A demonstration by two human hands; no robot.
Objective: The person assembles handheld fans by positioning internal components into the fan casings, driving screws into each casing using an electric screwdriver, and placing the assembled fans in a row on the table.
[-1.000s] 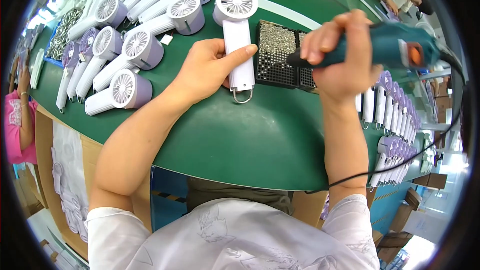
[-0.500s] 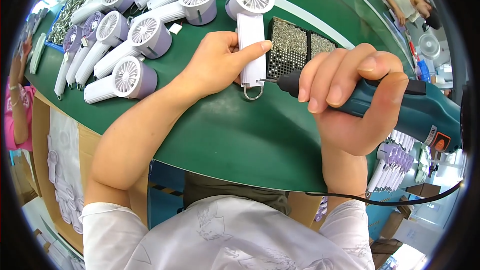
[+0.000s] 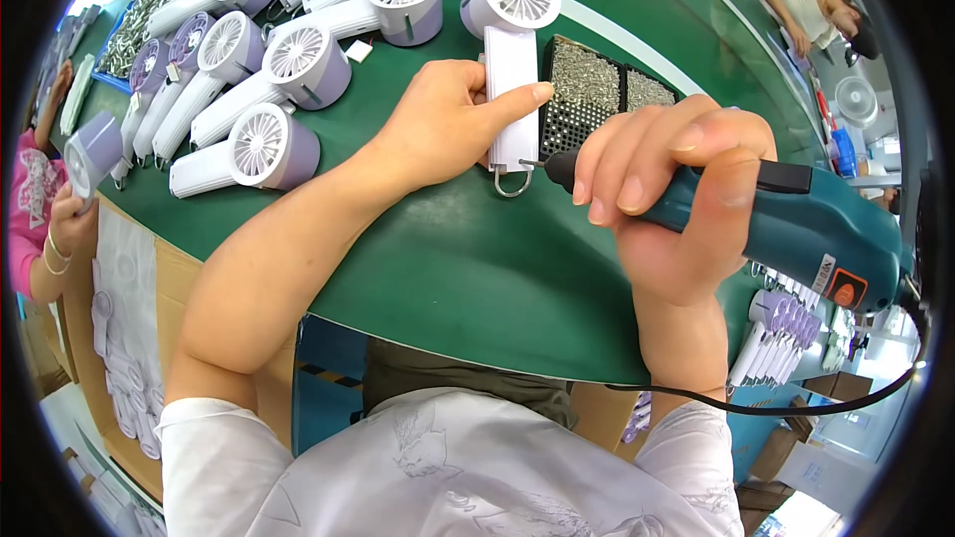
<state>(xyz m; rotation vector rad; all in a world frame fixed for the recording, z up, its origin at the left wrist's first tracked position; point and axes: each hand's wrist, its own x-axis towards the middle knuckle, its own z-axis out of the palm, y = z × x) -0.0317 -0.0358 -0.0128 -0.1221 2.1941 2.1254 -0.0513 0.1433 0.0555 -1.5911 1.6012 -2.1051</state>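
My left hand is closed around the white handle of a handheld fan, thumb across its front. The fan's round grille points away from me, and a metal loop sticks out of the handle's near end. In my right hand is a teal electric screwdriver, held sideways. Its thin bit meets the side of the handle near the loop; the exact contact spot is too small to make out. Beyond the screwdriver lies a black screw tray filled with small metal screws.
Several white and lilac fans lie on the green table at the left. A blue bin holds metal loops. A cable trails from the screwdriver. At the far left a co-worker in pink holds a fan; another person sits far right.
My hands, the fan and the loop have shifted slightly; the screwdriver has moved a little left and tilted down. The co-worker at the left now holds up a fan.
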